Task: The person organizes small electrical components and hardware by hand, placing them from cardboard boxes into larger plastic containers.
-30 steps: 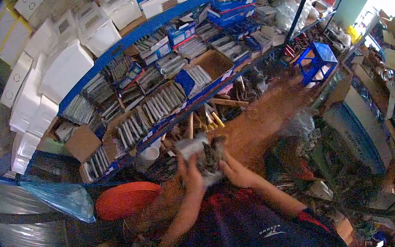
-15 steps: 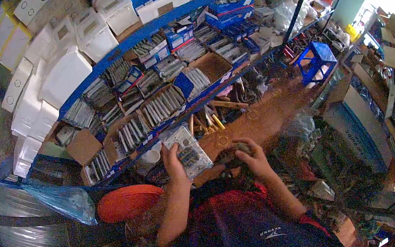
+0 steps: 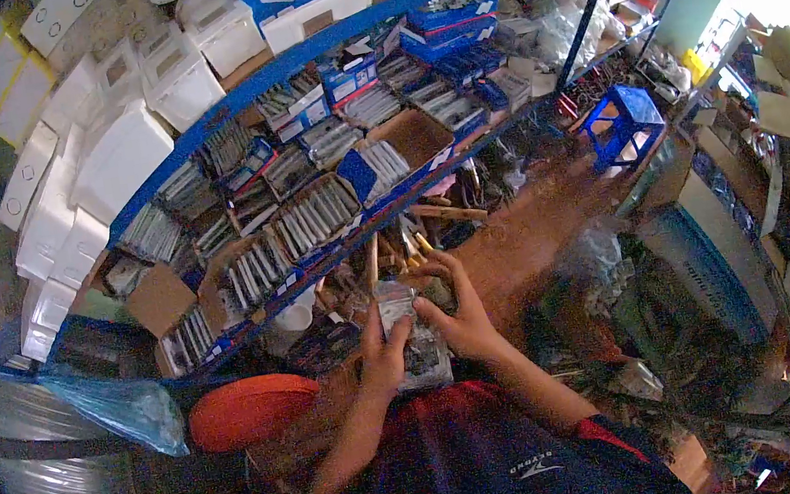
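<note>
In front of my chest, a flat clear-wrapped pack (image 3: 423, 354) with pale and dark parts inside is held between both hands. My left hand (image 3: 384, 345) grips its left edge, thumb lying over the front. My right hand (image 3: 457, 311) is at the upper right of the pack, its thumb pressed on the face and its fingers curled around the top. Whether something else sits between the right fingers and the pack is hidden.
Ahead runs a blue-edged shelf with cardboard boxes (image 3: 319, 212) of similar flat packs. White plastic enclosures (image 3: 125, 159) stand above. A red round seat (image 3: 254, 410) is at left, a blue stool (image 3: 628, 125) at right. Cartons (image 3: 706, 269) and clutter line the right side.
The pack has moved right and turned more upright. My right hand, earlier apart with a dark greyish item in it, has come onto the pack. That dark item no longer shows.
</note>
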`<state>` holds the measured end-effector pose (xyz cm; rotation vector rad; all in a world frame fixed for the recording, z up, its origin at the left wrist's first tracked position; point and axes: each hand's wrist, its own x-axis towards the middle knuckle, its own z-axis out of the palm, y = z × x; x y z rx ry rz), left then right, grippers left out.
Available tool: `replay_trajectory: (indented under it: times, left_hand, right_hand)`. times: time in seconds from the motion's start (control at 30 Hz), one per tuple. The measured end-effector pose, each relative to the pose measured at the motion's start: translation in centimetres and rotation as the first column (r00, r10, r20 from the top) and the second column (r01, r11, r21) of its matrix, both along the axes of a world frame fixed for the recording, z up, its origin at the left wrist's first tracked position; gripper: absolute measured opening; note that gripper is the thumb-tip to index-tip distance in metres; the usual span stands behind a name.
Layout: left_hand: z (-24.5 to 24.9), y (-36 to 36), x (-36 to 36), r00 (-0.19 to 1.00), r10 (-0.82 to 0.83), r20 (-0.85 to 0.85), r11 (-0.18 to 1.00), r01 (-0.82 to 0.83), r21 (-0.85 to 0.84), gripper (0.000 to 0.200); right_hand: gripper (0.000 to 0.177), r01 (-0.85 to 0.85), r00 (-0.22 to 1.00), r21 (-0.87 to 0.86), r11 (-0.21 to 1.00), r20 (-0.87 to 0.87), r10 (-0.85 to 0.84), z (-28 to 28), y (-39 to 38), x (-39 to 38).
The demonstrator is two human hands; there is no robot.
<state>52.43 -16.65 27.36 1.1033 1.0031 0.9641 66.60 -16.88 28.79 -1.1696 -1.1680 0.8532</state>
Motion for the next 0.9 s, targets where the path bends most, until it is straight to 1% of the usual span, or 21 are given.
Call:
replay_trajectory:
  times: [0.07, 0.1, 0.17, 0.27, 0.3, 0.4, 0.5, 0.6, 0.7, 0.8, 0.9]
  left_hand:
    - [0.2, -0.1, -0.8, 0.996, -0.060, -0.061, 0.998, 0.061, 0.014, 0.043]
    - [0.3, 0.0, -1.1, 0.992, -0.090, -0.091, 0.995, 0.093, 0.025, 0.043]
    - [-1.0, 0.1, -1.5, 0.993, -0.103, -0.058, 0.995, 0.104, 0.006, 0.044]
    - [-0.7, -0.2, -1.5, 0.991, -0.131, -0.002, 0.991, 0.131, 0.014, 0.046]
    - [-0.2, -0.4, -1.5, 0.990, -0.143, 0.015, 0.990, 0.142, 0.023, 0.047]
    - [0.4, -0.7, -1.7, 0.987, -0.161, -0.021, 0.984, 0.159, -0.086, 0.052]
    - [-0.6, -1.0, -2.3, 0.972, -0.235, 0.013, 0.967, 0.235, -0.099, 0.058]
    - [-1.0, -1.3, -2.8, 0.918, -0.334, -0.215, 0.943, 0.326, -0.071, 0.058]
    - [-2.5, -1.5, -3.1, 0.930, -0.342, -0.138, 0.940, 0.337, -0.056, 0.056]
    - [-2.8, -1.8, -3.4, 0.936, -0.314, -0.158, 0.949, 0.302, -0.094, 0.051]
    - [-2.5, -1.7, -3.4, 0.944, -0.263, -0.198, 0.960, 0.277, 0.045, 0.041]
  right_hand:
    - [0.042, -0.074, 0.997, -0.099, 0.992, 0.014, 0.076, -0.7, 0.0, 0.6]
    - [0.040, -0.116, 0.993, -0.191, 0.975, -0.013, 0.116, -0.3, 0.0, 0.8]
    - [0.038, -0.194, 0.981, -0.368, 0.909, -0.075, 0.180, 0.7, -0.3, 1.3]
    - [0.031, -0.185, 0.971, -0.418, 0.890, 0.064, 0.232, -0.6, -0.3, 2.7]
    - [0.031, -0.229, 0.966, -0.456, 0.860, 0.001, 0.258, 0.0, -0.4, 3.1]
    - [0.022, -0.240, 0.970, -0.331, 0.913, -0.040, 0.240, 1.6, -0.8, 3.6]
    - [0.023, -0.228, 0.973, -0.343, 0.911, -0.109, 0.202, 0.4, -1.0, 3.9]
    - [0.027, -0.259, 0.947, -0.342, 0.903, -0.276, 0.167, 1.0, -1.3, 3.5]
    - [0.028, -0.287, 0.905, -0.329, 0.900, -0.400, 0.143, -0.2, -1.4, 3.6]
    - [0.027, -0.254, 0.930, -0.361, 0.897, -0.345, 0.124, 0.4, -1.5, 3.3]
    - [0.030, -0.300, 0.937, -0.341, 0.891, -0.280, 0.208, 0.8, -1.2, 3.1]
